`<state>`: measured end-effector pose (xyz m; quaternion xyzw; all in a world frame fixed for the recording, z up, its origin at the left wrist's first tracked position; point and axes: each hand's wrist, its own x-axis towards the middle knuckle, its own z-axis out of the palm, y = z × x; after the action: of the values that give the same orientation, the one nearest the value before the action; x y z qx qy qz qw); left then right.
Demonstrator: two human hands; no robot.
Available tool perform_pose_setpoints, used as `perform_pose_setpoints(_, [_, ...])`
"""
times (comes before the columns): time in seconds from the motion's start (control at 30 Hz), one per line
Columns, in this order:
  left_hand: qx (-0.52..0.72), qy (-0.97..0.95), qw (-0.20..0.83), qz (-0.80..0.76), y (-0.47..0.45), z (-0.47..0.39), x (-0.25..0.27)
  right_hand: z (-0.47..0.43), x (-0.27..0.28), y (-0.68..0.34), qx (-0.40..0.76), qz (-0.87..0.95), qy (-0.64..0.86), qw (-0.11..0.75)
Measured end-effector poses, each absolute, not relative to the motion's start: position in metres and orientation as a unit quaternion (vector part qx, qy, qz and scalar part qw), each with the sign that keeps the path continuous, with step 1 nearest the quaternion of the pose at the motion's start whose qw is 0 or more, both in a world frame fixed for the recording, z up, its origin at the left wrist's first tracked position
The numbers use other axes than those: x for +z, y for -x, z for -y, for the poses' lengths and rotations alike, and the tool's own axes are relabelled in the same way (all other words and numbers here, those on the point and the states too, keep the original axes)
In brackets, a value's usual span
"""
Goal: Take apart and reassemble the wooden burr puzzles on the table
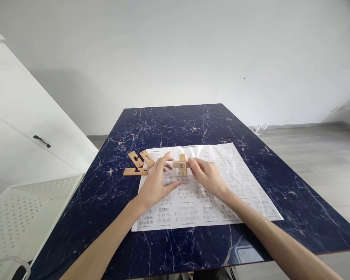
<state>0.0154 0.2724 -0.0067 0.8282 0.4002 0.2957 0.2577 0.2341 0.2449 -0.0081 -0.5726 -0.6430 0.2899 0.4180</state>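
Observation:
My right hand (205,174) pinches one arm of a cross-shaped wooden puzzle (181,165), whose front block carries a dark "Z"-like mark. The puzzle is held above a white printed sheet (218,210). Just to its left is my left hand (159,177), fingers spread and thumb apart, with nothing in its grasp. Beyond that hand lie three flat wooden pieces with cut-out slots: one piece (134,158), a second piece (147,158) beside it, and a long one (131,171) partly behind my left hand. Small numbers are marked on them.
The sheet lies on a dark blue marble-patterned table (169,128) and shows rows of small diagrams. A white cabinet (23,116) and a white perforated chair (14,214) stand at the left. Clear plastic bottles (260,129) are on the floor past the right edge.

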Motion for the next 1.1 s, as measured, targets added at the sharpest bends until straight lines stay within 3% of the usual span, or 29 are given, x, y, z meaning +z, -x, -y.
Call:
perform_pose_setpoints(0.17, [0.232, -0.852, 0.231, -0.408, -0.013, -0.271, -0.009, -0.254, -0.006, -0.290, 0.155, 0.630, 0.669, 0.363])
perform_pose_setpoints(0.27, [0.214, -0.883, 0.193, -0.372, -0.012, -0.269, -0.010, -0.248, -0.003, -0.333, 0.032, 0.589, 0.760, 0.273])
perform_pose_setpoints(0.47, [0.207, -0.903, 0.163, -0.341, -0.012, -0.269, -0.012, -0.234, -0.009, -0.384, -0.009, 0.506, 0.845, 0.172])
perform_pose_setpoints(0.57, [0.211, -0.904, 0.155, -0.337, -0.011, -0.271, -0.014, -0.227, -0.011, -0.386, -0.008, 0.501, 0.846, 0.180])
perform_pose_setpoints(0.7, [0.213, -0.906, 0.153, -0.332, -0.012, -0.272, -0.012, -0.216, -0.004, -0.372, -0.077, 0.463, 0.839, 0.275])
perform_pose_setpoints(0.77, [0.211, -0.906, 0.153, -0.333, -0.012, -0.271, -0.010, -0.213, 0.001, -0.356, -0.056, 0.505, 0.795, 0.331])
perform_pose_setpoints(0.83, [0.212, -0.907, 0.149, -0.333, -0.012, -0.271, -0.009, -0.215, 0.004, -0.335, 0.037, 0.599, 0.717, 0.355])
perform_pose_setpoints(0.93, [0.217, -0.907, 0.140, -0.331, -0.012, -0.272, -0.007, -0.227, 0.002, -0.298, 0.158, 0.701, 0.616, 0.324])
perform_pose_setpoints(1.1, [0.222, -0.909, 0.137, -0.324, -0.010, -0.273, -0.006, -0.258, -0.012, -0.260, 0.200, 0.729, 0.575, 0.313])
